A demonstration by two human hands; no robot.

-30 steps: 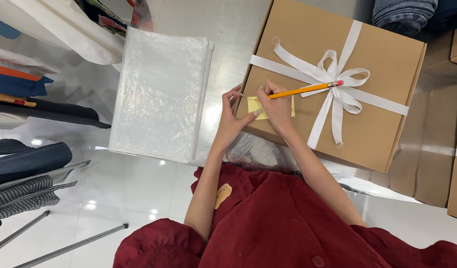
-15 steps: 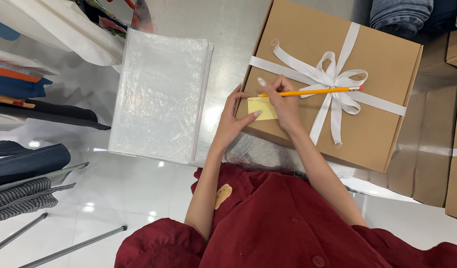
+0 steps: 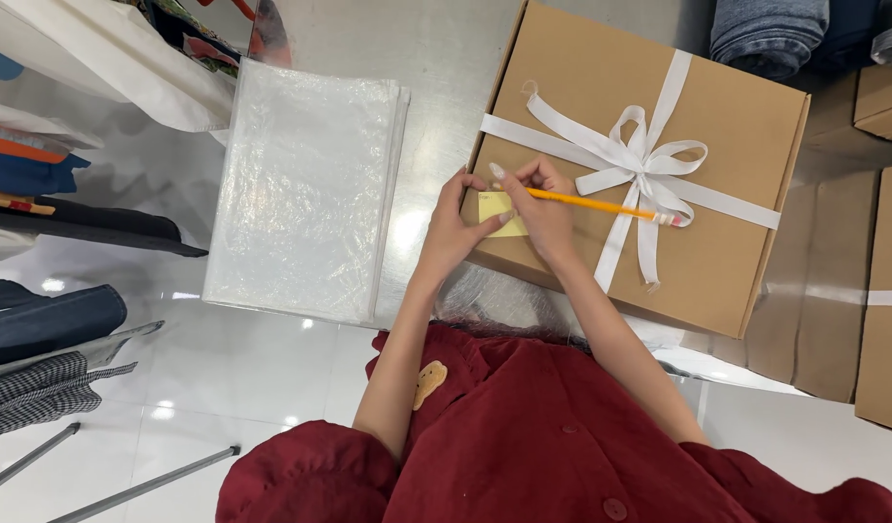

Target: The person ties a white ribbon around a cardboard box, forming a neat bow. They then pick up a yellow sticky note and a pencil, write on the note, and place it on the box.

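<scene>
Head view: the yellow sticky note [image 3: 502,213], pinned by the left hand [image 3: 455,228] on the brown box [image 3: 717,126] near its left edge, is now met by the pencil [image 3: 601,205], gripped closed in the right hand [image 3: 543,208], swung down since a second ago, suggesting writing under way.

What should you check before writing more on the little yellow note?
1. Yellow sticky note lies flat on the brown cardboard box: ok.
2. Left hand pins the note's edge: ok.
3. Right hand grips the orange pencil: ok.
4. Pencil tip is on the note: cannot tell, fingers hide it.
5. White ribbon bow lies apart from the note: ok.
6. Room left on the note for more writing: ok.
</scene>
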